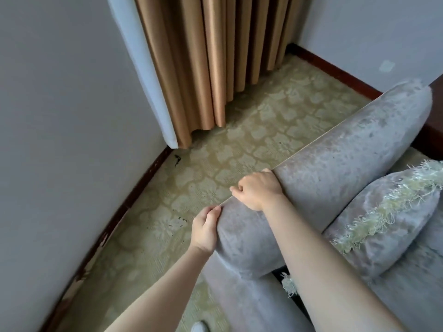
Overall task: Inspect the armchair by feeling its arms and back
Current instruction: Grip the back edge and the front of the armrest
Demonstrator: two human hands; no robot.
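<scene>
A grey velvet armchair fills the lower right, and its thick padded arm point(340, 159) runs from the lower middle up to the right. My left hand point(206, 228) grips the arm's outer edge near its front end, thumb on top and fingers hidden down the far side. My right hand point(256, 188) lies a little farther along the same arm, its fingers curled over the outer piped edge. The chair's back is out of view.
A grey cushion point(383, 224) with a pale fringe leans on the seat against the arm's inner side. Patterned green carpet point(239, 140) lies to the left, bounded by a grey wall point(60, 116) with dark skirting. Tan curtains point(215, 56) hang in the corner.
</scene>
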